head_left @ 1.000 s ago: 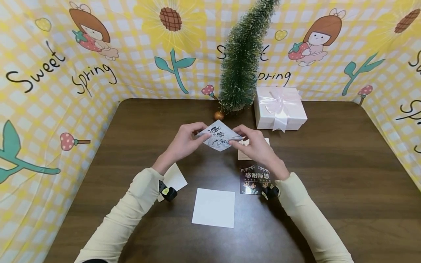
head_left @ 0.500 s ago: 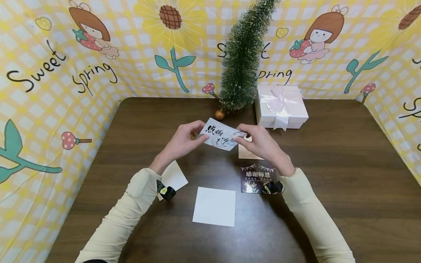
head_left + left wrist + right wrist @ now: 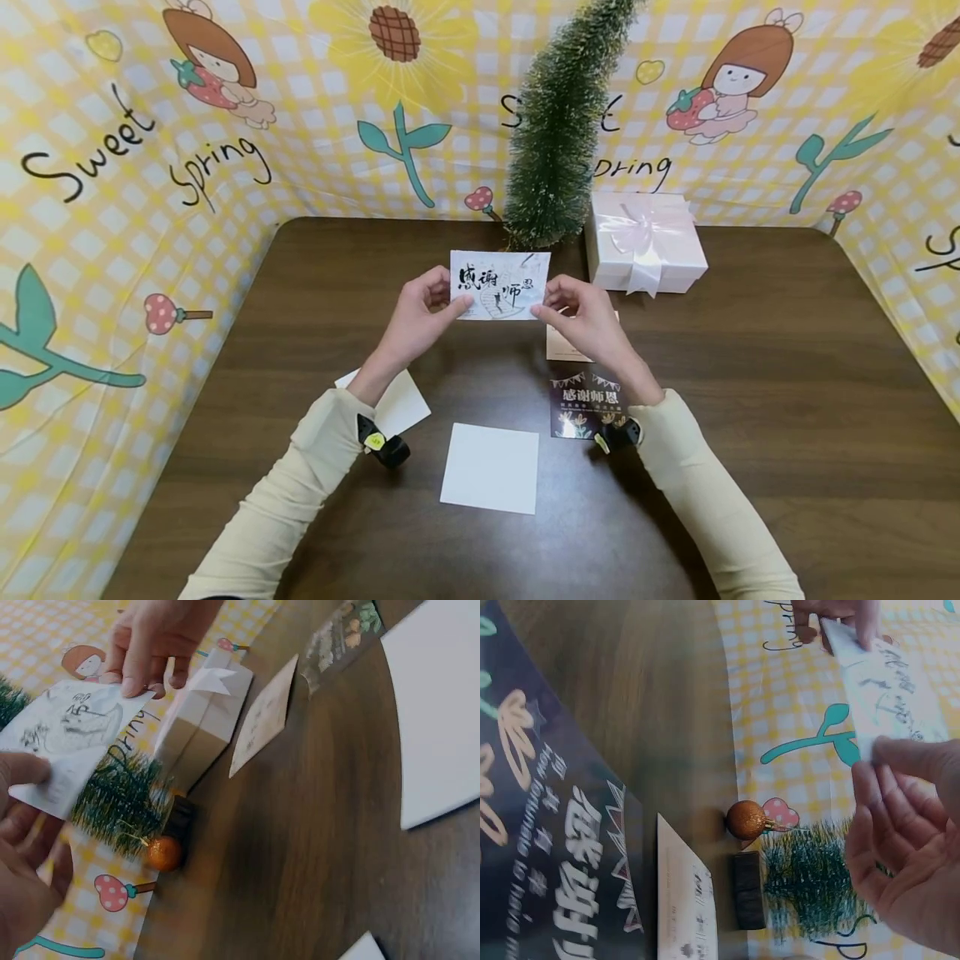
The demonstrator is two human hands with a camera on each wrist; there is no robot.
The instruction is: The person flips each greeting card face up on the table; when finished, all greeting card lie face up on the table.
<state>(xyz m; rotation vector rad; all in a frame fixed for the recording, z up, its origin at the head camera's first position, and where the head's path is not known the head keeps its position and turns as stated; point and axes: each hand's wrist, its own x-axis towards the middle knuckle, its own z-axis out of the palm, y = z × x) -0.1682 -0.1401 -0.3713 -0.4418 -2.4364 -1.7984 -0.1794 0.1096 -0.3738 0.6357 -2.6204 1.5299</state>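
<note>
A white greeting card (image 3: 483, 287) with black brush lettering and a faint drawing is held up above the table, its lettered face toward me. My left hand (image 3: 422, 315) pinches its left edge, thumb in front and fingers behind. At the opposite edge my right hand (image 3: 588, 321) pinches it the same way. In the left wrist view the card (image 3: 71, 731) spans between both hands. The right wrist view shows the right hand (image 3: 907, 832) with its thumb on the card's face. Below the hands, a blank white card (image 3: 490, 468) lies flat on the table.
A dark printed card (image 3: 587, 406) and a cream card (image 3: 570, 343) lie under the right arm. Another cream card (image 3: 403, 402) is partly covered by the left wrist. Behind stand a small artificial Christmas tree (image 3: 555, 150), a white gift box (image 3: 648, 246) and an orange bauble (image 3: 746, 820).
The held card has turned from a diamond-like slant to level and now faces me upright, slightly higher. Both hands keep their pinch. The cards on the table stay in place.
</note>
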